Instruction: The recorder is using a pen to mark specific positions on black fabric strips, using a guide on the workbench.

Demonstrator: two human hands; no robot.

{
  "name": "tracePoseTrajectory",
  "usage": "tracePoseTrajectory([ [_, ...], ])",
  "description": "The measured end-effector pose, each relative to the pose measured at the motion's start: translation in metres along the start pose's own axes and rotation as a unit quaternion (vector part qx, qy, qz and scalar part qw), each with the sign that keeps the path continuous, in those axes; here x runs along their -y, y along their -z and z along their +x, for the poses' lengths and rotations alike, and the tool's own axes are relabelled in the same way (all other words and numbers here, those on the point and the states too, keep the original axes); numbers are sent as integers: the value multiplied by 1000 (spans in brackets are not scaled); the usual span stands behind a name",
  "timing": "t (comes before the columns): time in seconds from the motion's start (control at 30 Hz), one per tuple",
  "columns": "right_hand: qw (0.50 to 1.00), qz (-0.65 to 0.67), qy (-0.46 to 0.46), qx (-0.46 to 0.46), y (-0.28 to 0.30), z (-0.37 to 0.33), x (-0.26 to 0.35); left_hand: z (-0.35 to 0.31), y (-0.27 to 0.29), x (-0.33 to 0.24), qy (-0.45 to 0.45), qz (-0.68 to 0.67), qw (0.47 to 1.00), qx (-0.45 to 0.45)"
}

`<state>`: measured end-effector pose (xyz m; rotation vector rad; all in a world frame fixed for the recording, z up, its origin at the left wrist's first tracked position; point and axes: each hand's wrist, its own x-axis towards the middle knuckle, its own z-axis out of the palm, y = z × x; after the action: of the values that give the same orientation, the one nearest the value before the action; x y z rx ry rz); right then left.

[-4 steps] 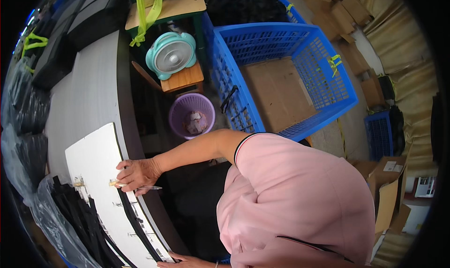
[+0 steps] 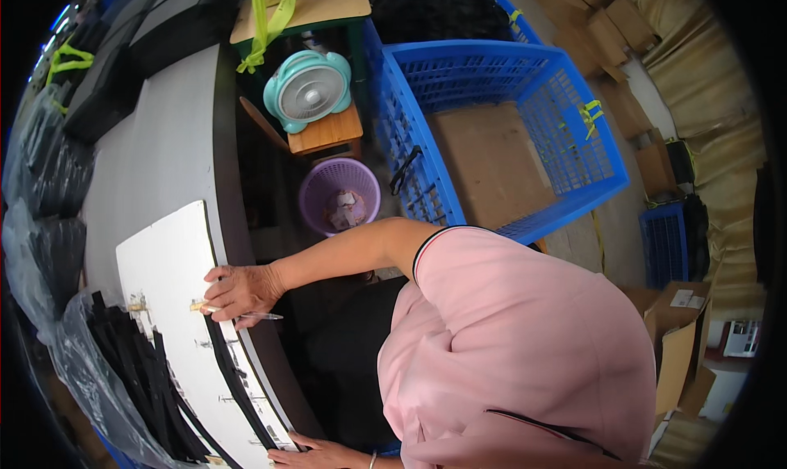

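My right hand [image 2: 244, 293] rests on the white board [image 2: 168, 260], fingers pinched round a clear, slender pen [image 2: 261, 315] close to a small yellowish mark. From beneath these fingers a black strap [image 2: 232, 379] runs along the board toward my left hand [image 2: 321, 453]. That hand, with a bracelet at its wrist, lies with fingers stretched over the board's edge at the strap's other end; its fingertips are only partly seen. More black straps [image 2: 152, 387] lie bunched at the board's far side.
A grey table [image 2: 176, 108] carries the board, plastic-wrapped black bundles [image 2: 53, 182] and black boxes [image 2: 176, 18]. Beside it stand a purple wastebasket [image 2: 316, 174] with scraps, a turquoise fan [image 2: 307, 92] on a wooden stool [image 2: 328, 133], and a large blue crate [image 2: 455, 182]. Cardboard boxes [image 2: 680, 321] stand at right.
The whole view has shifted slightly, and a little more of my left hand shows. Both hands keep about the same places on the board.
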<state>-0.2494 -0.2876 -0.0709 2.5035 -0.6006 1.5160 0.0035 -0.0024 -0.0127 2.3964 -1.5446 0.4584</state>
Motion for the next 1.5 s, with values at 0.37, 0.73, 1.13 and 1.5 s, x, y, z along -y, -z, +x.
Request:
tracePoseTrajectory([
  [0.37,999,9,-23,35,6,10,18,-3,12,9,-25,10,999,-20],
  [0.73,997,14,-47,55,3,11,23,-2,-19,40,11,65,998,-11],
  [1.13,976,143,-155,56,12,74,92,1,0,18,61,-113,992,6],
  [1.5,754,510,-307,277,-46,129,202,-3,3,19,104,-151,983,-8],
])
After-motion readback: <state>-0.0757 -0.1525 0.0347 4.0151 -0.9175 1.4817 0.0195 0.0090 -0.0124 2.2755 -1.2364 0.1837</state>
